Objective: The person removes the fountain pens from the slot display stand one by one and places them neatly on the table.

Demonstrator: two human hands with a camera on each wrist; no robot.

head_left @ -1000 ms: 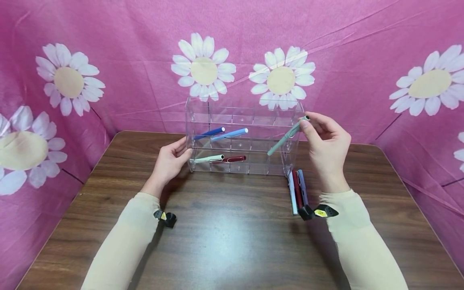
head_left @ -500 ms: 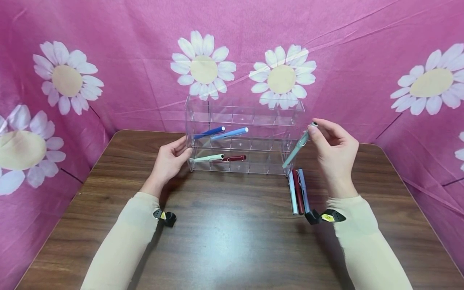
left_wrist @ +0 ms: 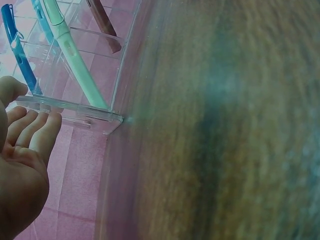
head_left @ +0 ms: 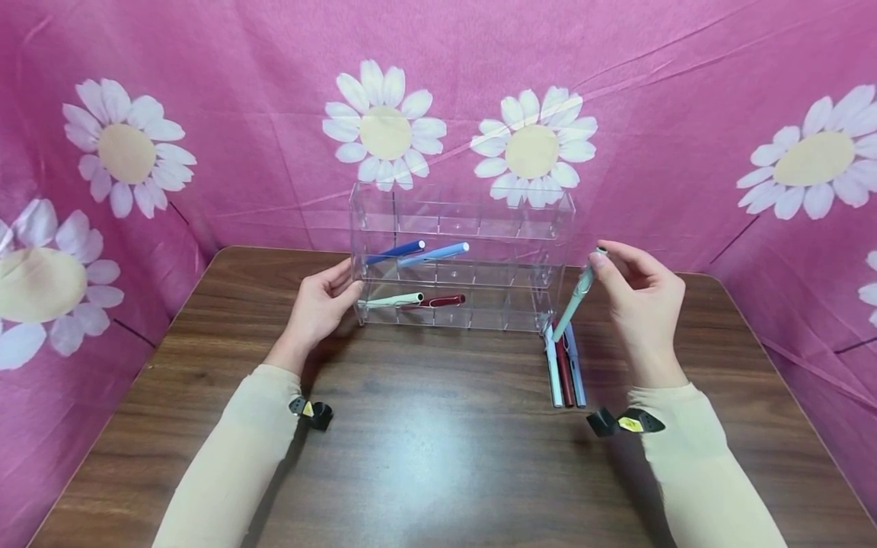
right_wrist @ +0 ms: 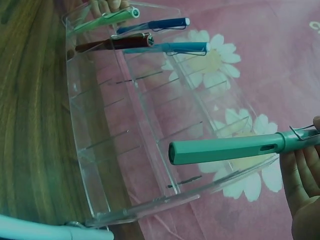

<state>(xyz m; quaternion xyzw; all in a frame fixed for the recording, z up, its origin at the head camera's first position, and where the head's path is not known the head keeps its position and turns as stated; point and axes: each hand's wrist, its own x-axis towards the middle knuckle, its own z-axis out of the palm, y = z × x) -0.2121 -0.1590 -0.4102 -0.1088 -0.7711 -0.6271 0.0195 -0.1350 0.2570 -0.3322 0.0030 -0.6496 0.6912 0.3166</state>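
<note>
A clear acrylic pen rack (head_left: 459,316) with rows of small compartments stands at the back of the table. My left hand (head_left: 320,308) grips its left side panel, thumb in front and fingers behind. In the rack lie a dark blue pen (head_left: 397,252), a light blue pen (head_left: 435,254), a pale green pen (head_left: 393,300) and a dark red pen (head_left: 444,301). Right of the rack, my right hand (head_left: 644,304) pinches a teal green pen (head_left: 574,304) near its upper, capped end. That pen slants down to the left, its lower end over the loose pens in the head view.
Beside the rack's right front corner, a light blue pen (head_left: 553,373), a dark red pen (head_left: 565,380) and a slate blue pen (head_left: 577,373) lie side by side on the wooden table (head_left: 411,457). Pink flowered cloth (head_left: 274,114) hangs behind and at both sides.
My right hand has carried the teal green pen away from the front of the rack, to the right and down toward the loose pens. The left hand and the rack have stayed put.
</note>
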